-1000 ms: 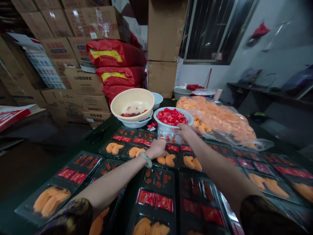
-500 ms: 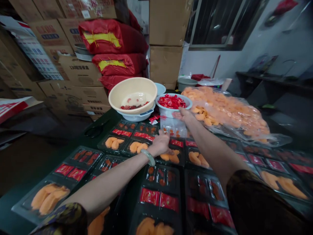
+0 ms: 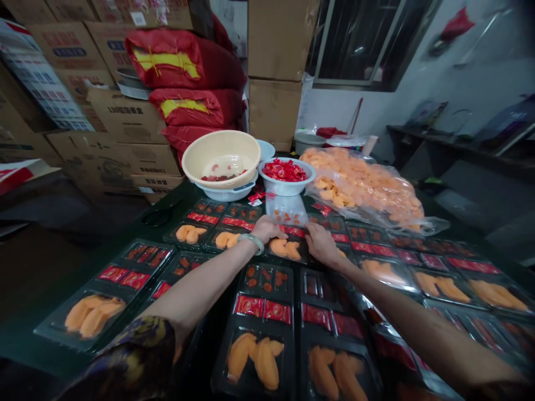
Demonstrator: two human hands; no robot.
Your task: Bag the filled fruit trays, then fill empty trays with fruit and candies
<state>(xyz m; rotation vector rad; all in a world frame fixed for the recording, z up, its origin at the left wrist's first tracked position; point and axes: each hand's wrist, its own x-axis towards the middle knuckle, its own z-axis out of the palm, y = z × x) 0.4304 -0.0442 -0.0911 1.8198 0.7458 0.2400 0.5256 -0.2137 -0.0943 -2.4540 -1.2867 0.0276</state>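
Note:
In the back row lies a black plastic tray [image 3: 288, 249] with orange, wing-shaped pieces, red sachets and small reddish pieces in its compartments. A clear plastic sheet or lid [image 3: 286, 207] stands at its far end, over the small pieces. My left hand [image 3: 267, 229], with a pale bangle at the wrist, has its curled fingers at the tray's left edge. At the right edge, my right hand [image 3: 321, 243] is bent round with its fingertips against the tray. The exact grip of both hands is partly hidden. Similar filled trays [image 3: 253, 312] surround them.
Behind the trays stand a cream basin [image 3: 221, 153] and a pale blue bowl of red sachets [image 3: 286, 171]. A clear bag of orange pieces [image 3: 363, 186] lies to the right. Scissors [image 3: 156, 217] are at the left edge. Cardboard boxes [image 3: 134, 122] and red sacks [image 3: 186, 64] are stacked behind.
My right hand has come down and nearer from beside the sachet bowl to the tray's right edge. My left hand has shifted slightly left, and the view has turned a little.

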